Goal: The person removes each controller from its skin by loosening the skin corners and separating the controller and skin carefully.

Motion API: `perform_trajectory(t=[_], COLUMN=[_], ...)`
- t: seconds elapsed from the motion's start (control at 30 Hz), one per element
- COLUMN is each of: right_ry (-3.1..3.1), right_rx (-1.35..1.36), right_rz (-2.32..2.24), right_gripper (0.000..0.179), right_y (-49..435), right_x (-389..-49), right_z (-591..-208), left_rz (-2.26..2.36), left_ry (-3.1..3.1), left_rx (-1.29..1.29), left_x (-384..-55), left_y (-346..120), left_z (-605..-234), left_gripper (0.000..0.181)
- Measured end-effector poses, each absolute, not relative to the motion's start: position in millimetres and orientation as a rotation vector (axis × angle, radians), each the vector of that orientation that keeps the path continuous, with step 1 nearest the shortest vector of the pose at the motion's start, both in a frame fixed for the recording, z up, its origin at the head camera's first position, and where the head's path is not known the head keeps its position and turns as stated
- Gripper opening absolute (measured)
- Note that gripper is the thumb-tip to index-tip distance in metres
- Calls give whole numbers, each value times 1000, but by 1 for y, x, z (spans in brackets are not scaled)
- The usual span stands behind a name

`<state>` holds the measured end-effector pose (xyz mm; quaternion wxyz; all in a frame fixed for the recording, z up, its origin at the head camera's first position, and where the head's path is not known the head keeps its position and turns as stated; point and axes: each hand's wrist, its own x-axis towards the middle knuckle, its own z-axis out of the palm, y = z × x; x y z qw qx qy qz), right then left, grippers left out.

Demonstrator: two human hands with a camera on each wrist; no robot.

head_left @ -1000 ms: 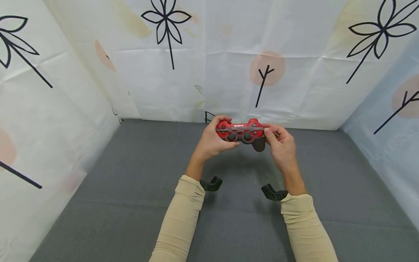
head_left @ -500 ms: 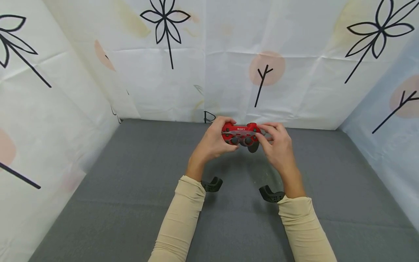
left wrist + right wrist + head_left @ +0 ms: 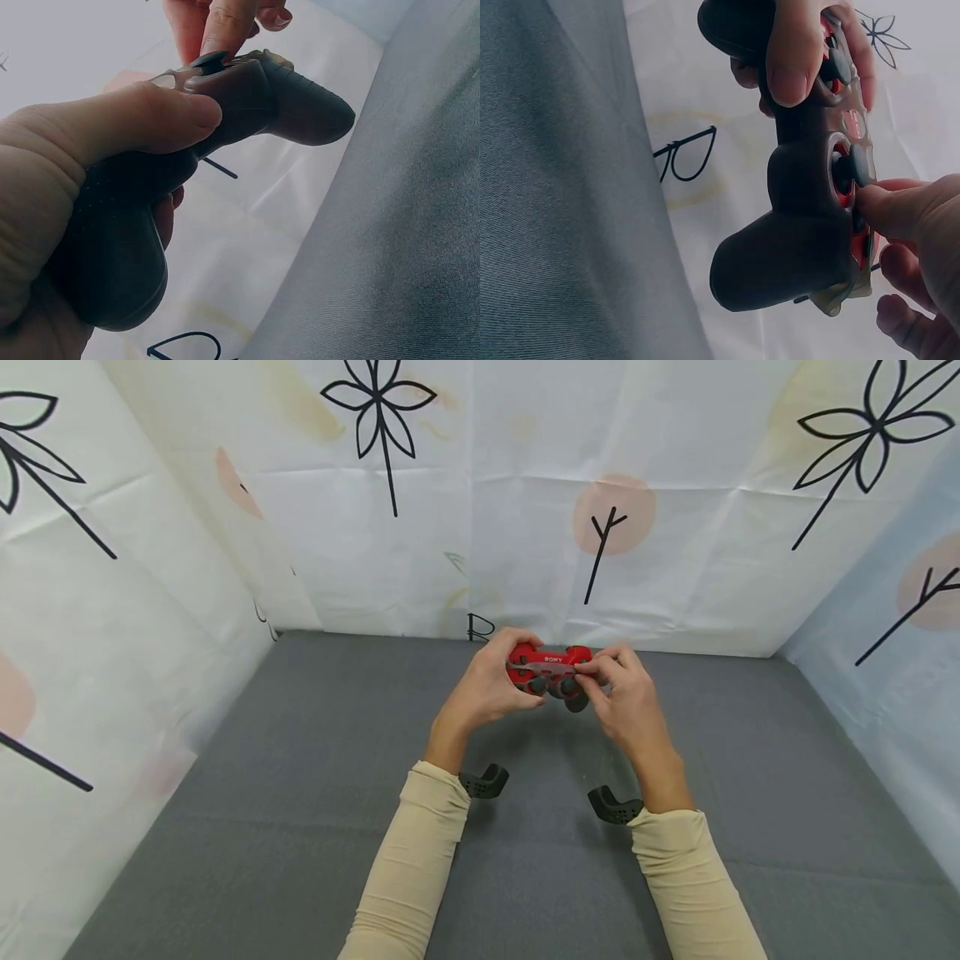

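Note:
A red SONY game controller (image 3: 553,657) with dark handles is held up above the far part of the table. My left hand (image 3: 486,683) grips its left end, thumb across the lower front, as the left wrist view shows on the dark handle (image 3: 120,255). A smoky, see-through soft cover (image 3: 550,668) crosses the controller's face. With thumb and forefinger, my right hand (image 3: 628,700) pinches the cover's edge by the right stick (image 3: 861,163); its other fingers are loosely bent. A loose translucent flap (image 3: 829,301) hangs at the right end. Part of the left handle is hidden by the left hand.
Grey cloth covers the table (image 3: 315,827). White printed fabric walls (image 3: 517,552) stand at the back and both sides, the back one close behind the hands. Dark wrist mounts (image 3: 484,782) stick out beneath each wrist.
My right hand has moved left and inward along the controller's face, keeping its pinch on the cover. The controller has shifted slightly right and down; the left hand keeps its grip.

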<state>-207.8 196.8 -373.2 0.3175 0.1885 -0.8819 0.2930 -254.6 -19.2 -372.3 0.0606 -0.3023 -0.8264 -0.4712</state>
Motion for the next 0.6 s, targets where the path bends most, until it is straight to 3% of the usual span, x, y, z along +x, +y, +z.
perform_trajectory(t=[0.6], right_ry=[-2389], right_rx=[722], right_rz=[866], right_gripper=[6], right_y=[208], right_x=[-208], right_z=[-369], left_rz=[-1534], left_ry=[-2541], left_rx=[-813], left_x=[-252], left_y=[-17], left_z=[-373], left_gripper=[71])
